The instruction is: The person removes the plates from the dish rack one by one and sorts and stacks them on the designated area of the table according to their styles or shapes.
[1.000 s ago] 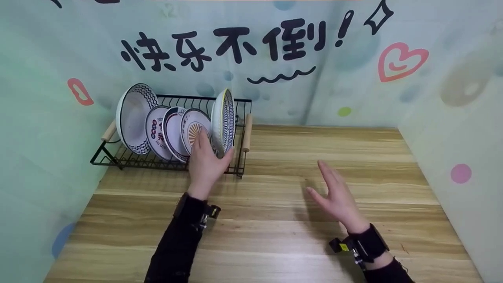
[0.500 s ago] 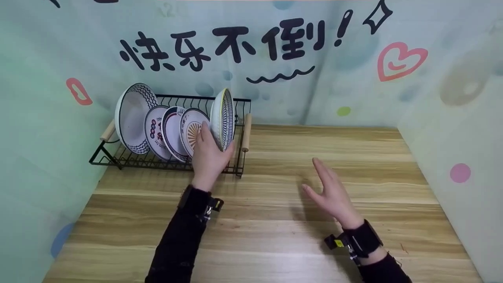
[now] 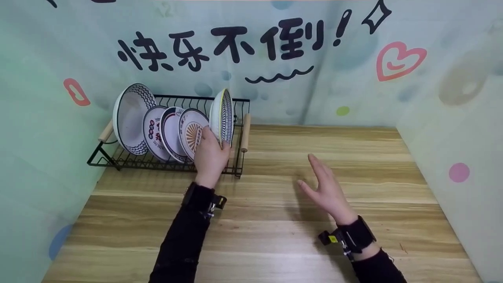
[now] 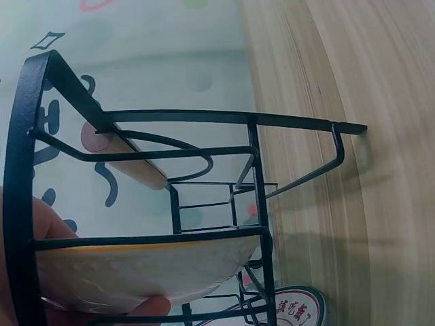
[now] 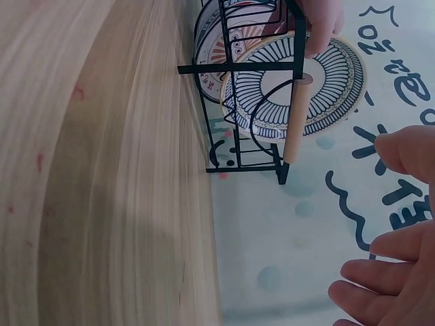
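A shallow bowl (image 3: 224, 114) with a yellow rim and a dark line pattern inside stands on edge at the right end of the black wire dish rack (image 3: 157, 167). My left hand (image 3: 211, 159) pinches its near edge, thumb on the patterned face and fingers on the white underside. In the left wrist view that underside of the bowl (image 4: 149, 272) shows behind the rack's bars, a fingertip (image 4: 155, 307) against it. Over the wooden table to the right, my right hand (image 3: 328, 192) is held with fingers extended, holding nothing. The right wrist view shows the bowl's round face (image 5: 336, 88).
Left of the bowl stand a sunburst plate (image 3: 192, 133), a dark-rimmed plate (image 3: 171, 135), a plate with red print (image 3: 155, 135) and a large deep bowl (image 3: 131, 118). Wooden handles (image 3: 245, 133) cap the rack's ends. A printed cloth backdrop (image 3: 283, 98) rises behind the table (image 3: 267, 236).
My left hand has shifted slightly right, and its thumb has drawn in from spread to the bowl's edge. The right hand has drifted a little left and forward. The bowl stays in the rack.
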Demonstrator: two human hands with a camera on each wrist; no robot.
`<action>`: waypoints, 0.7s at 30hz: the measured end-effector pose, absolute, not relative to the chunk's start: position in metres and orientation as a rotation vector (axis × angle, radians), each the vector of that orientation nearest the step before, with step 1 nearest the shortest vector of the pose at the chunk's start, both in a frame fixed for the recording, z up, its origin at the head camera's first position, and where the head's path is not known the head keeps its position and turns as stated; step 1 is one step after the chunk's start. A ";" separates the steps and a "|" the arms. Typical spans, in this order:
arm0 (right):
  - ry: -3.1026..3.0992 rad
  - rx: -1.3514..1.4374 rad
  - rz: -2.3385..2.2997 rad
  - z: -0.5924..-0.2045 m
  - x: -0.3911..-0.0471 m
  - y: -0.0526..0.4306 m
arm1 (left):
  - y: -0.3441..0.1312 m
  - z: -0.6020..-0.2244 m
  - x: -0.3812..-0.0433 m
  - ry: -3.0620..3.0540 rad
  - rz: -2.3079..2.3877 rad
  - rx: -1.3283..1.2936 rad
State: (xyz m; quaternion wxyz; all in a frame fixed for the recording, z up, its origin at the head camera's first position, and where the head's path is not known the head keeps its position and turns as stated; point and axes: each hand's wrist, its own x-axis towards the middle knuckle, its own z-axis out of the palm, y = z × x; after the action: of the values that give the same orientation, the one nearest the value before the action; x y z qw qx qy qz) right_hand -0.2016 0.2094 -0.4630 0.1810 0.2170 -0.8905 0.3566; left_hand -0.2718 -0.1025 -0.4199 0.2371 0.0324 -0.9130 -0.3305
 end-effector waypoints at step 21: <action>-2.488 0.609 1.044 -0.457 -0.207 0.205 | -0.097 -0.416 -0.273 -2.407 -0.974 0.184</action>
State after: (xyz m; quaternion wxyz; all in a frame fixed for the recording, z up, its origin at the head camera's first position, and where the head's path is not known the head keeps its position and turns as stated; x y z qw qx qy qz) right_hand -0.2069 0.2047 -0.4574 0.1867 0.2163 -0.8837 0.3707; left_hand -0.2730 -0.0966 -0.4163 0.2658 0.0681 -0.8914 -0.3608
